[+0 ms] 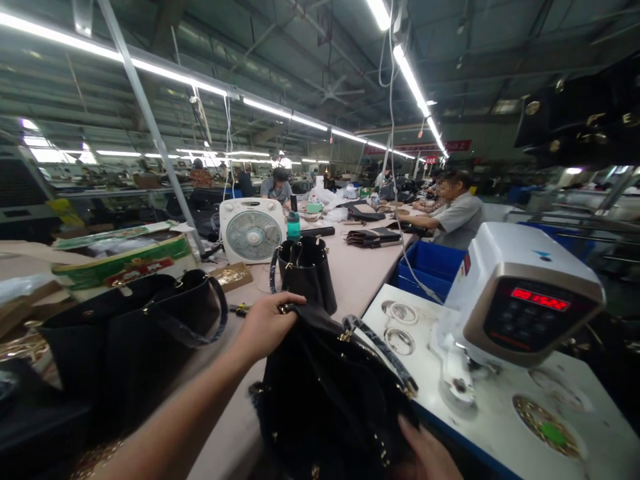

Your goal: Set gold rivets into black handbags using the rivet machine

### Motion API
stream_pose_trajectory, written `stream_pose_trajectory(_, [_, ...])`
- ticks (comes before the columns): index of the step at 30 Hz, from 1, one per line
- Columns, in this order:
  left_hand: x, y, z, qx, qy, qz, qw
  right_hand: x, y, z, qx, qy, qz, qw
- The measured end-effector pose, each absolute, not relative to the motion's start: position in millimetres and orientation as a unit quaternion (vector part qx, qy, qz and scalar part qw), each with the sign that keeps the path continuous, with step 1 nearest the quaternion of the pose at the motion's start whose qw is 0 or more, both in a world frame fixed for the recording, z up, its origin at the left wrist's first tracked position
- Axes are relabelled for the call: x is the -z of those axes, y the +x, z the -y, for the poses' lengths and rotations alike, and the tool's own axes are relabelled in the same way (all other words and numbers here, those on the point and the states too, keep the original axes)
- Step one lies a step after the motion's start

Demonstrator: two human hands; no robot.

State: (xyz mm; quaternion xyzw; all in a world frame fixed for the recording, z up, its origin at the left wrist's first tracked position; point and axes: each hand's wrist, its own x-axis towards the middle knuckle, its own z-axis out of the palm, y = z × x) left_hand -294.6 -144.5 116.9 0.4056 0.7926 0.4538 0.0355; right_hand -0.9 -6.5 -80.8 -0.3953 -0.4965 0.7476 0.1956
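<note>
A black handbag [330,393] with gold-coloured fittings hangs tilted in front of me, its top gaping. My left hand [267,323] is closed on its upper left edge, thumb and fingers pinching the rim by a metal fitting. Low on the bag's right side lies my right hand [430,453], partly cut off by the frame's bottom; the thumb rests on the black material and the other fingers are hidden behind it. A dark wrapped handle [385,353] arches over the bag's right side. Just beyond, another black handbag [307,270] stands upright on the table [350,267].
At right, a white machine [530,293] with a red display stands on a white worktop [400,307]. Blue bins [430,267] sit behind it. To the left are more black bags [130,333], a green carton [130,260] and a fan [253,230]. A co-worker [457,210] sits farther along.
</note>
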Motion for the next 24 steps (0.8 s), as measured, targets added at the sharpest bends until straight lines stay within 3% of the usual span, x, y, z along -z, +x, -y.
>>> stream_pose_trajectory(2, [-114.5,-297.0,150.1,-0.477,0.4,-0.781,0.049,50.3,-13.1,-4.2,-0.785,-0.373,0.452,0.198])
stream_pose_trajectory(7, [-102.2,-295.5,168.5,-0.5,0.346,-0.781,0.142,-31.2,-57.7,-57.6,-0.765,-0.36,0.423,0.325])
stream_pose_trajectory(11, [-89.4,-294.9,166.7,-0.54,0.289,-0.76,0.216,-64.6,-96.2,-86.2,-0.763,-0.298,0.486,0.304])
stream_pose_trajectory(18, [-76.0,-322.5,158.8,-0.466,0.373,-0.799,0.076,-34.5,-85.1,-50.9,-0.703,-0.334,0.545,0.312])
stream_pose_trajectory(24, [-77.3,-291.9,168.6,-0.452,0.52,-0.715,0.121,12.2,-47.4,-2.7,-0.755,-0.344,0.493,0.262])
